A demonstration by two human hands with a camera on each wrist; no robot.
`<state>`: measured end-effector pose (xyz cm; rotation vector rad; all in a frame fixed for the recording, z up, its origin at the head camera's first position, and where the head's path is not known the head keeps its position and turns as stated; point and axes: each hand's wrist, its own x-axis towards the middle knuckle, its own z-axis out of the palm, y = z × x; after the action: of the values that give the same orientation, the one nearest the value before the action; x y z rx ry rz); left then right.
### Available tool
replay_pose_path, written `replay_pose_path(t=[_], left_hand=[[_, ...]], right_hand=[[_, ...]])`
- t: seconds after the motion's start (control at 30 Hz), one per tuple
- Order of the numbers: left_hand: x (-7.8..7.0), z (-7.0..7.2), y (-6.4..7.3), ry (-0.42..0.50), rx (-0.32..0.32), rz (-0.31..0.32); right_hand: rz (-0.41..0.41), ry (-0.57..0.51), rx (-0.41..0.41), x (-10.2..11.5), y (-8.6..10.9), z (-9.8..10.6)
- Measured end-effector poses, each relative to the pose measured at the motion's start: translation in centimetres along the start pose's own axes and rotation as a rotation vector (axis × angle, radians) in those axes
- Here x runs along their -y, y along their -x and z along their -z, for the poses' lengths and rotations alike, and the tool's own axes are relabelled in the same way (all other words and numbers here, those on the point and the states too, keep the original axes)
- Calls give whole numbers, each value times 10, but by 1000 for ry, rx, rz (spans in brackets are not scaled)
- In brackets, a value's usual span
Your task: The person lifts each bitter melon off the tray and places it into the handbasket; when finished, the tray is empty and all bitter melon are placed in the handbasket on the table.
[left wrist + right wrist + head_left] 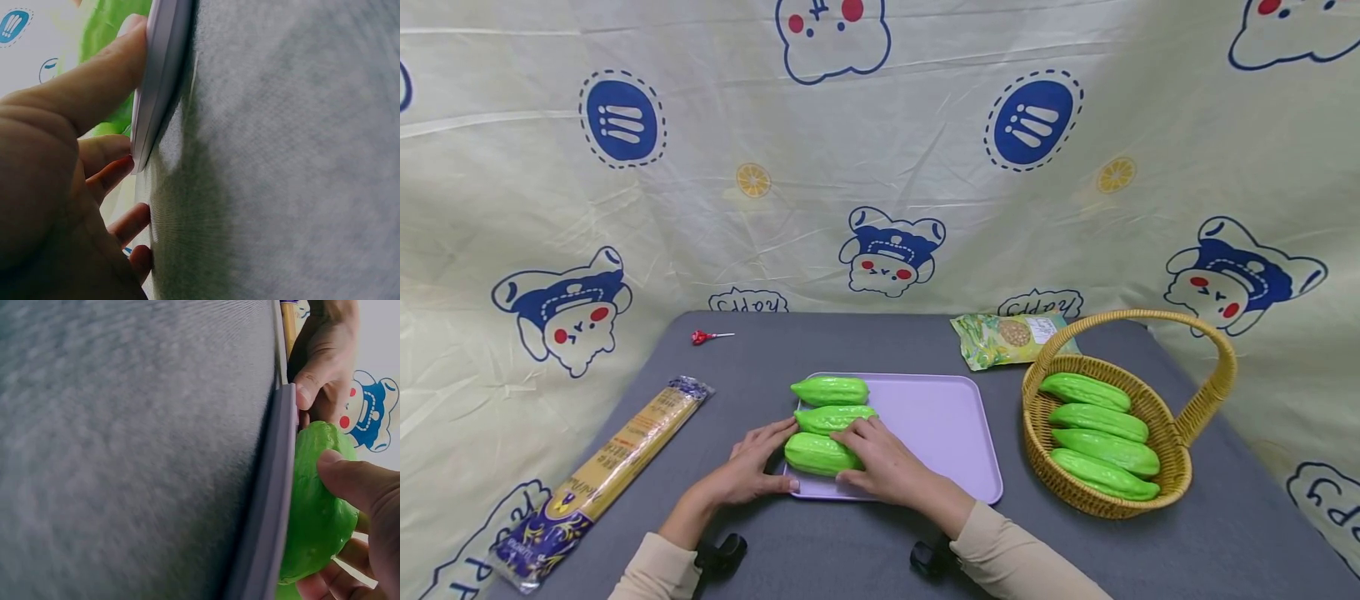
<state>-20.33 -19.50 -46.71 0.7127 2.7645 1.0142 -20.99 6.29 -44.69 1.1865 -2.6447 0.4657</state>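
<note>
Three green bitter melons lie in a column along the left part of a lilac tray (936, 433). My right hand (891, 467) grips the nearest bitter melon (820, 454) by its right end, thumb on the near side and fingers over the far side. In the right wrist view, that bitter melon (319, 500) sits between thumb and fingers, just above the tray rim (265, 506). At the tray's left edge, my left hand (748, 467) rests with fingers spread loosely. The left wrist view shows its thumb (106, 75) touching the tray edge (159, 75).
Right of the tray stands a wicker basket (1037, 467) holding several bitter melons (1105, 450). Behind it lies a green food packet (992, 342). A long noodle packet (617, 458) lies at left, and a small red-handled tool (702, 337) at the back left.
</note>
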Motion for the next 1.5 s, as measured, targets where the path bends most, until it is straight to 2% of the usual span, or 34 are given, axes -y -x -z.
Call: replay_pose_path(t=[0.3, 0.53, 0.87, 1.13, 1.5], left_hand=[[0, 0, 0, -12, -3, 3], [-2, 1, 0, -11, 5, 19], [-1, 1, -1, 0, 14, 33], [-2, 1, -1, 17, 22, 56], [-2, 1, 0, 11, 21, 45]], right_hand=[[1, -32, -63, -6, 9, 17], [9, -47, -132, -15, 24, 36], [-81, -83, -178, -30, 51, 60], [-135, -55, -219, -42, 75, 83], [-201, -21, -284, -60, 113, 110]])
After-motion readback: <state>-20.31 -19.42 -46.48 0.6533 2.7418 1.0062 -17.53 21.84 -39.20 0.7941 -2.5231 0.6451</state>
